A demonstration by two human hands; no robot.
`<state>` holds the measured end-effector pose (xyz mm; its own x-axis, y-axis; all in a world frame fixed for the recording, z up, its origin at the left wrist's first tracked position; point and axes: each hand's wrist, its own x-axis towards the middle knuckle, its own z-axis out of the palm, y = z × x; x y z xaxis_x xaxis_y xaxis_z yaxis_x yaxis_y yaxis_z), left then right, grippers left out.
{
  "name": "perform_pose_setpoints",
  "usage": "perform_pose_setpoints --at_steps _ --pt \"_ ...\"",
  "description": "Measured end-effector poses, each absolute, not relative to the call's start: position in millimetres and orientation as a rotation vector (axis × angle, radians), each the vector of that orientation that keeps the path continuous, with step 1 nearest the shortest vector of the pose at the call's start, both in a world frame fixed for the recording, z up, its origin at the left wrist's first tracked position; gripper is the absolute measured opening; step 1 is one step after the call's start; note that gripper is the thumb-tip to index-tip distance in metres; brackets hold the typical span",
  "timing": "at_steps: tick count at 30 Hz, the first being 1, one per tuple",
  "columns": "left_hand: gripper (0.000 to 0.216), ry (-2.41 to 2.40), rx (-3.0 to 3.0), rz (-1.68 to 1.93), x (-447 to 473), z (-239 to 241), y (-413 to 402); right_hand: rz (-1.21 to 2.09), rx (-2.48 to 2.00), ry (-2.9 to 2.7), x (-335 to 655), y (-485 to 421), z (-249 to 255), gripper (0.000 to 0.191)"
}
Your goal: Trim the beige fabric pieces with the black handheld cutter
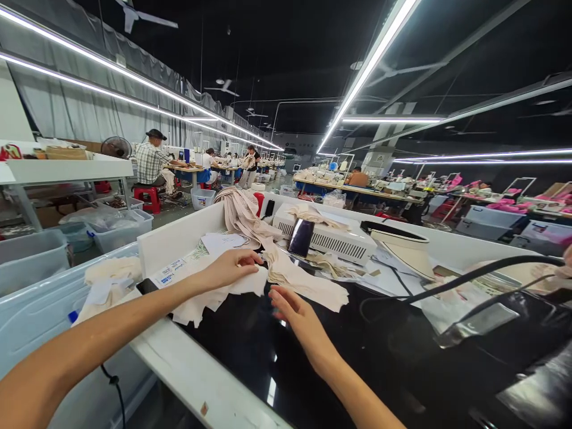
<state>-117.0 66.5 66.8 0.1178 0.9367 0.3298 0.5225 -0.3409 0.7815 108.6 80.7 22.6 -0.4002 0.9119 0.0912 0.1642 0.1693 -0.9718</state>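
Reaching over the bench (393, 363) in the head view, the left hand (232, 268) lies on or just above pale cut pieces (194, 308); its grip cannot be told. Right hand (295, 316): grip released, fingers loosely curled, near the cream fabric stack (308, 283), which lies inward of the far-left corner. Judged: separate layers one by one, edges kept flat. Long axis oblique; free end points toward the right edge.

Glowing strip lights (364, 74) beneath black ceiling (286, 47)
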Motion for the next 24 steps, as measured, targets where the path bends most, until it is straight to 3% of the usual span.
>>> perform_pose_setpoints --at_steps 6,15,24 --pt "0.027 1.176 1.763 1.115 -76.8 56.1 49.2 1.510 -0.920 -1.603 105.2 60.6 26.5 0.064" --pt "0.066 0.959 1.423 0.904 -60.6 46.9 35.1 1.506 -0.922 -1.636 130.4 41.6 36.5 0.061" --pt "0.071 0.951 1.251 0.886 -47.1 46.4 26.6 1.536 -0.978 -1.688 143.9 32.3 35.7 0.065"
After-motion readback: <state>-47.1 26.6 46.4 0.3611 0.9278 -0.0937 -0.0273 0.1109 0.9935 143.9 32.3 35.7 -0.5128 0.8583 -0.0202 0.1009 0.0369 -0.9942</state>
